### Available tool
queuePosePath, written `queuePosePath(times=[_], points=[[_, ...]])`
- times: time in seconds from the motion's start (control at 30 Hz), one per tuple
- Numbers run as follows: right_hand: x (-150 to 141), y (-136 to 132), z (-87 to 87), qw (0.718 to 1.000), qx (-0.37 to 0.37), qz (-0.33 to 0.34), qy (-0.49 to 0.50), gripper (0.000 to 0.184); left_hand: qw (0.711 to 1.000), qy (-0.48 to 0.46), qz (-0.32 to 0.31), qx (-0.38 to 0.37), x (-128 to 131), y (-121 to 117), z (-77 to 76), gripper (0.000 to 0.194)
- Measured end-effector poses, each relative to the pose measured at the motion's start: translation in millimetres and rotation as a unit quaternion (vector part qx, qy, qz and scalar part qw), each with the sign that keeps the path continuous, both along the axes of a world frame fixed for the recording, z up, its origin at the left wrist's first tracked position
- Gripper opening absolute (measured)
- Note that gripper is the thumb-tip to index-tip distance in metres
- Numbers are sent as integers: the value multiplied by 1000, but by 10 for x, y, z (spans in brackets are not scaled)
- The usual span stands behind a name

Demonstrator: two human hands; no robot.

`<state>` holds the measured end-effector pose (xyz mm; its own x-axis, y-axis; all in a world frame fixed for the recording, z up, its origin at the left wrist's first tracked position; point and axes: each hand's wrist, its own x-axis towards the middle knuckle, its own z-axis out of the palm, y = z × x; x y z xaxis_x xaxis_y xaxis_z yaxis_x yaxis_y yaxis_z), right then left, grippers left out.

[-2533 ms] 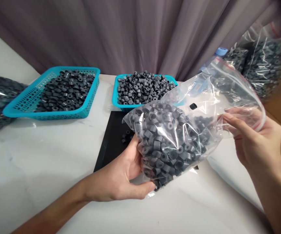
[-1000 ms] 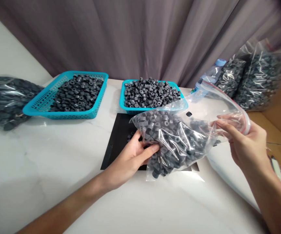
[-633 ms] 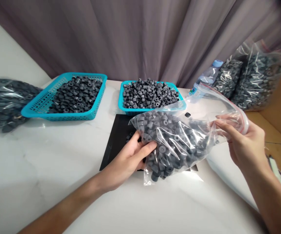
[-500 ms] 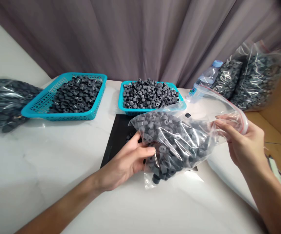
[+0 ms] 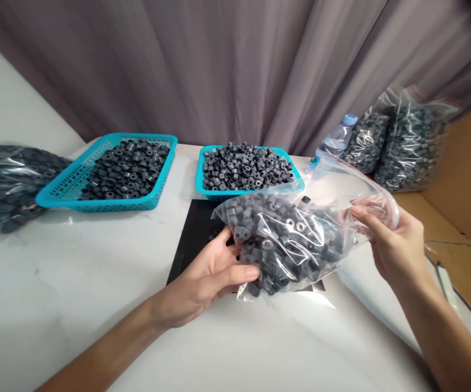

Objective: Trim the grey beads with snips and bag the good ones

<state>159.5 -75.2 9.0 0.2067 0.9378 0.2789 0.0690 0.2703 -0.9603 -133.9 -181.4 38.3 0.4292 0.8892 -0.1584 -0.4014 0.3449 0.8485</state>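
A clear zip bag [image 5: 296, 239] full of small dark grey ring-shaped pieces is held up between my two hands, tilted over a black mat. My left hand [image 5: 215, 272] grips its lower left end, thumb on the near face and fingers partly hidden behind. At the upper right, my right hand [image 5: 390, 234] is closed on the plastic near the zip opening, which gapes toward the back. The black mat [image 5: 186, 239] lies flat on the table, mostly covered by the bag. A loose dark piece [image 5: 306, 200] shows just beyond the bag.
Two blue baskets, one on the left [image 5: 56, 196] and one in the middle [image 5: 198, 177], hold similar pieces. A filled bag [image 5: 11, 179] lies far left. A water bottle [image 5: 335, 139], more filled bags [image 5: 413, 141] and a cardboard box [image 5: 464, 152] stand on the right.
The view has shifted slightly, so the baskets sit lower and the bottle and right-hand bags further left. Pieces inside the held bag have moved about a little; both hands keep their grip.
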Motion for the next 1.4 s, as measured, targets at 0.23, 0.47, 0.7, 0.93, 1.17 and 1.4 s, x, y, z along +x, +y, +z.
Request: queuePosePath(times=[0.23, 0.47, 0.7, 0.93, 1.17, 1.4], points=[[-9, -3, 7, 1000, 5, 0, 9, 30, 999, 9, 23, -29, 33, 3, 12, 61], [6, -10, 15, 1000, 7, -5, 13, 32, 999, 1, 37, -39, 26, 21, 12, 52], [-13, -12, 24, 999, 31, -4, 20, 27, 997, -33, 29, -65, 13, 8, 19, 49], [-21, -26, 40, 994, 89, -66, 8, 24, 995, -69, 17, -66, 12, 13, -22, 42], [-8, 12, 26, 992, 93, -86, 8, 28, 991, -111, 29, -68, 52, 20, -13, 34], [-6, 13, 18, 992, 92, -89, -7, 29, 988, -139, 16, -64, 55, 20, -35, 39]])
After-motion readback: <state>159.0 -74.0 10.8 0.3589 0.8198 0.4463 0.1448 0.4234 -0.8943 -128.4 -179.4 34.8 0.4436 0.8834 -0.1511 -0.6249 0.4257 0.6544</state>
